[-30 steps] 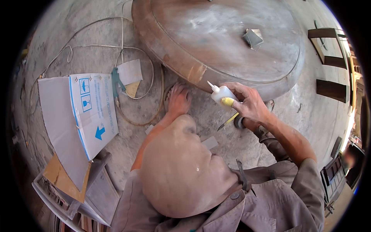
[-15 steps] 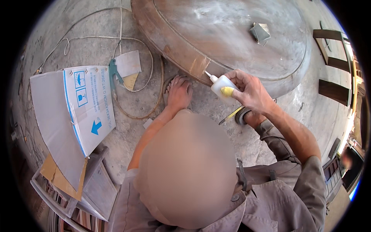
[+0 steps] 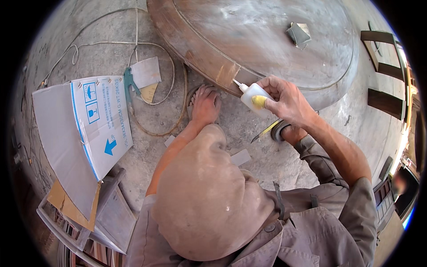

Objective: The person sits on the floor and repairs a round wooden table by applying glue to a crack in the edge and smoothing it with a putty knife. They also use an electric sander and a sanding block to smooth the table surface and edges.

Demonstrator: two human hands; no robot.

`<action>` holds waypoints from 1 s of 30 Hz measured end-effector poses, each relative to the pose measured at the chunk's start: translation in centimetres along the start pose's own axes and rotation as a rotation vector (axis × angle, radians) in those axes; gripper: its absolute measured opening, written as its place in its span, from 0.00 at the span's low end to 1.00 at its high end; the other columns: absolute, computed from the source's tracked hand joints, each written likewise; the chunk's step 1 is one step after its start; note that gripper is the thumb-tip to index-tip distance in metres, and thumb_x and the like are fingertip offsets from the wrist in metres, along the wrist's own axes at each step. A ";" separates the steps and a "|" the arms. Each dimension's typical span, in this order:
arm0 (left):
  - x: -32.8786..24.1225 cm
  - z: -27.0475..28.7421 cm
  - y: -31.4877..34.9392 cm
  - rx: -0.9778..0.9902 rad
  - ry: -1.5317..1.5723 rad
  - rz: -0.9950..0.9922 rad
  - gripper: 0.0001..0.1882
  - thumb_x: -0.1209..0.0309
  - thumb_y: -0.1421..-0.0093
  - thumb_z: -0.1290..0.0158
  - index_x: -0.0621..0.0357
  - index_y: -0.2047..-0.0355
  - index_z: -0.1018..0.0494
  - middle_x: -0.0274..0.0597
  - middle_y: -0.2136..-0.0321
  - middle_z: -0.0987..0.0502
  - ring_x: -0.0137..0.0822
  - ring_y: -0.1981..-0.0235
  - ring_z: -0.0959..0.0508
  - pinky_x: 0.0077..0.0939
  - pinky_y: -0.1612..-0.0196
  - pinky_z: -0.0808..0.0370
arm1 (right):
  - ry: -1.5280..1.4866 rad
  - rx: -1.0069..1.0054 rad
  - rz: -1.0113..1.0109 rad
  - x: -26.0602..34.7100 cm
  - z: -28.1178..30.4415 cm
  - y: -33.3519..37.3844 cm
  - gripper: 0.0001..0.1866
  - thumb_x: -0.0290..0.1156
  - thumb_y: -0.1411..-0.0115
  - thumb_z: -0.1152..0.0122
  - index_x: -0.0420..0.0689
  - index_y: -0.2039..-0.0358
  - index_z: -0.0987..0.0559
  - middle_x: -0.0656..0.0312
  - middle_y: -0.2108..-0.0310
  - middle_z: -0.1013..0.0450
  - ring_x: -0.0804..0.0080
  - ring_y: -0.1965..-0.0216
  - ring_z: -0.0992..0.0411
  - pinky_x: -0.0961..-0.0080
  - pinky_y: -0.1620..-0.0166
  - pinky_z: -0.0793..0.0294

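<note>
My right hand [image 3: 287, 100] is closed around a white squeeze bottle [image 3: 254, 107] with a thin pointed nozzle, held tilted. A yellow cover [image 3: 259, 101] sits on its thumb. The nozzle tip is at the near edge of a large oval brown wooden top [image 3: 195, 58], by a lighter bare patch [image 3: 227, 72]; I cannot tell whether it touches. My left hand [image 3: 206, 104] lies with fingers extended over a dark rounded thing low by the floor, mostly hidden beneath it. Nothing shows in its grasp.
A folded sandpaper piece [image 3: 299, 35] lies on the wooden top. Left are a green air blow gun [image 3: 129, 84] with a looping hose [image 3: 153, 132], and a white carton [image 3: 100, 120]. A yellow-handled tool [image 3: 265, 130] lies beside my foot. Dark wooden frames [image 3: 386, 104] stand right.
The bottle has shifted slightly left and down along the wooden edge with my right hand. My head has moved, uncovering a pale card on the floor. My left hand stays about where it was.
</note>
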State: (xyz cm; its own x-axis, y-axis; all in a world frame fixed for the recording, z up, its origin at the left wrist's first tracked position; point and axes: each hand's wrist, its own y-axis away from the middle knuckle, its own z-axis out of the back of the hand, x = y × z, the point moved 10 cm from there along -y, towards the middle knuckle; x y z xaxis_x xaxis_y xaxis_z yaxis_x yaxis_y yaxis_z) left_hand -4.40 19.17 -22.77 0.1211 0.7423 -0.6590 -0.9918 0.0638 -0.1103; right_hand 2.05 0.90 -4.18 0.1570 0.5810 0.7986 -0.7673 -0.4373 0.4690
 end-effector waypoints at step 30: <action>-0.2 0.1 -0.1 0.000 -0.002 -0.012 0.09 0.74 0.43 0.40 0.58 0.61 0.18 0.46 0.51 0.20 0.53 0.40 0.26 0.48 0.35 0.32 | -0.022 0.007 -0.067 -0.2 -0.1 0.0 0.17 0.28 0.41 0.37 0.34 0.52 0.21 0.53 0.62 0.17 0.69 0.60 0.18 0.69 0.53 0.19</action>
State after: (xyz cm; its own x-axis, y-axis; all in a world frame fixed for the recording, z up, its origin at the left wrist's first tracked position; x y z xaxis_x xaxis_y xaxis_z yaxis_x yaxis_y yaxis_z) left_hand -4.33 19.05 -22.56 0.1329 0.7429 -0.6561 -0.9903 0.0728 -0.1182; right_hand 1.94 0.84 -4.41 0.2219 0.5940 0.7733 -0.7500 -0.4028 0.5246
